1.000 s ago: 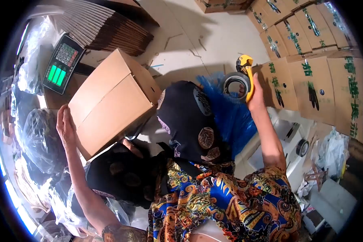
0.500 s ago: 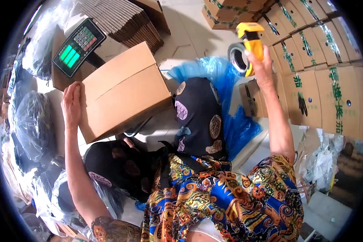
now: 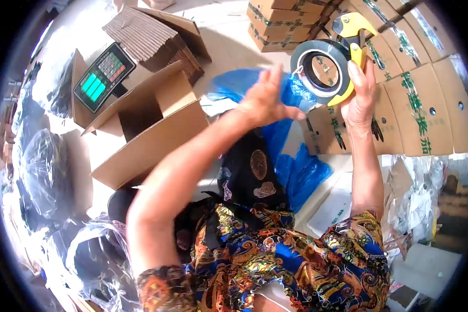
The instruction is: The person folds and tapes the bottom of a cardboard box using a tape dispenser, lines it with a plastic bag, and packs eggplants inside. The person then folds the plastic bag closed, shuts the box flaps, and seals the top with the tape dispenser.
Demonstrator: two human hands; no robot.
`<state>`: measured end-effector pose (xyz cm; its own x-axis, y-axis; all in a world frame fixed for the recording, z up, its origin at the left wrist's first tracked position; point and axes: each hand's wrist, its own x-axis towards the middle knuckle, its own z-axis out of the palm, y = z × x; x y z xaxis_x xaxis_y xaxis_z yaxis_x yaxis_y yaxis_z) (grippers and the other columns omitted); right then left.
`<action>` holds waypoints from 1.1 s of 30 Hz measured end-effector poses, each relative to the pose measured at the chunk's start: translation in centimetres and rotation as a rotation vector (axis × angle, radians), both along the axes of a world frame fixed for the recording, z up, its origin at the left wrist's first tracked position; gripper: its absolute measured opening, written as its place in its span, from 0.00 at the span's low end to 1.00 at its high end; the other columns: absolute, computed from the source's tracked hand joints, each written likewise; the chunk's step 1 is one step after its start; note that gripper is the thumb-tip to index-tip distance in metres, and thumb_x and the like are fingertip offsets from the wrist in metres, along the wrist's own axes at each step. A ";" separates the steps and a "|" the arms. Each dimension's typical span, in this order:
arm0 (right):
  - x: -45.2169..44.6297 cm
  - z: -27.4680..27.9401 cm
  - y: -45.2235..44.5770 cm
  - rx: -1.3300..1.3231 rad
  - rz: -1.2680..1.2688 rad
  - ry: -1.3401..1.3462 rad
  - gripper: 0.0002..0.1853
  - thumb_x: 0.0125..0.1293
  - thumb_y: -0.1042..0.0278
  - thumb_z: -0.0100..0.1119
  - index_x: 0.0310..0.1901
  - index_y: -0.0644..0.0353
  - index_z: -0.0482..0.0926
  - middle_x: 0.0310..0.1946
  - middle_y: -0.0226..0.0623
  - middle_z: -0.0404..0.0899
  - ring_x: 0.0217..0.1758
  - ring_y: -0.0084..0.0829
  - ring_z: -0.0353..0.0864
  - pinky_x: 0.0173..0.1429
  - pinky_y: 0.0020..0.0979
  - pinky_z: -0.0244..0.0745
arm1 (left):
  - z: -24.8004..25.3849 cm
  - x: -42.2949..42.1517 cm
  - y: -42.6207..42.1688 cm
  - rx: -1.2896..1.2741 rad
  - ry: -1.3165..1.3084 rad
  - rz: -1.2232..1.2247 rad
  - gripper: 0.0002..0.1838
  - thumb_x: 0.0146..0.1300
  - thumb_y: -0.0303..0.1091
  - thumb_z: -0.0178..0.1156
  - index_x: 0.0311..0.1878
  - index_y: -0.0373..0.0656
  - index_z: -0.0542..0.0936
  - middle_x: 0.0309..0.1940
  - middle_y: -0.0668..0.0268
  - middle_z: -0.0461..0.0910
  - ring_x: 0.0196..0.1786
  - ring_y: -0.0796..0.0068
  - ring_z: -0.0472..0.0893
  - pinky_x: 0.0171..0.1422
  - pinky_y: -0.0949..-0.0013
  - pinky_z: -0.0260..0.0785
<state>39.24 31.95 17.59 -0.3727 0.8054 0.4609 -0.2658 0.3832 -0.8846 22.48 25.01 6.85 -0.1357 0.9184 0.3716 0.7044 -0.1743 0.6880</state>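
My right hand grips a yellow tape dispenser that carries a thick roll of tape. To the left of the roll, my left hand is slightly blurred, its fingers apart and nothing in them; it does not touch the tape. Left of my knees stands a cardboard box with its top flaps raised, so that part of its dark inside shows. Blue plastic film lies beside my patterned trouser leg, behind and below my left hand.
A scale display with green digits stands behind the box. Flattened cardboard is stacked at the back. Taped cartons with green print are piled on the right. Clear plastic bags fill the left side.
My left hand has let go of the box and moved right, towards the tape. The box's flaps now stand up. The dispenser has turned in my right hand, showing the roll's side.
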 end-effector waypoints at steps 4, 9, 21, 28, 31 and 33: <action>2.1 1.5 0.5 0.197 -0.125 -0.084 0.24 0.65 0.60 0.62 0.57 0.63 0.69 0.45 0.31 0.73 0.47 0.18 0.74 0.50 0.21 0.74 | -1.3 6.6 -0.1 -0.189 0.167 -0.276 0.16 0.62 0.42 0.62 0.29 0.37 0.83 0.28 0.48 0.83 0.35 0.47 0.84 0.41 0.51 0.79; 2.4 2.1 2.6 -0.114 -0.047 0.182 0.26 0.66 0.51 0.64 0.58 0.59 0.72 0.43 0.30 0.77 0.43 0.23 0.79 0.51 0.27 0.78 | -6.3 12.4 -7.0 -0.512 0.604 -0.811 0.21 0.57 0.29 0.62 0.57 0.49 0.81 0.53 0.53 0.76 0.54 0.47 0.80 0.56 0.54 0.77; -9.7 1.8 2.7 -0.389 0.623 0.288 0.22 0.66 0.56 0.59 0.52 0.66 0.72 0.33 0.39 0.73 0.35 0.28 0.72 0.40 0.30 0.74 | 7.2 -10.4 -23.6 0.386 0.455 0.309 0.26 0.53 0.32 0.68 0.56 0.39 0.76 0.50 0.54 0.77 0.52 0.53 0.79 0.53 0.56 0.75; -25.9 -1.4 2.5 -0.455 0.635 0.041 0.15 0.63 0.60 0.64 0.44 0.59 0.76 0.26 0.33 0.77 0.27 0.25 0.78 0.34 0.28 0.78 | 1.5 -18.1 -30.0 0.117 0.563 0.810 0.36 0.62 0.39 0.62 0.73 0.43 0.64 0.71 0.54 0.64 0.75 0.53 0.61 0.75 0.53 0.52; -27.6 -5.3 0.2 -0.562 0.652 -0.192 0.17 0.61 0.55 0.66 0.43 0.57 0.75 0.24 0.30 0.77 0.22 0.22 0.77 0.27 0.24 0.77 | -0.2 -20.1 -30.2 0.123 0.450 0.837 0.34 0.66 0.37 0.55 0.75 0.44 0.61 0.72 0.54 0.63 0.76 0.53 0.60 0.77 0.54 0.50; -26.7 -8.0 -1.7 -0.583 0.622 -0.451 0.18 0.60 0.53 0.66 0.43 0.57 0.75 0.24 0.30 0.76 0.20 0.21 0.76 0.26 0.23 0.77 | -1.8 -21.6 -29.5 0.091 0.329 0.789 0.27 0.70 0.42 0.52 0.71 0.46 0.67 0.69 0.55 0.67 0.75 0.53 0.61 0.76 0.52 0.50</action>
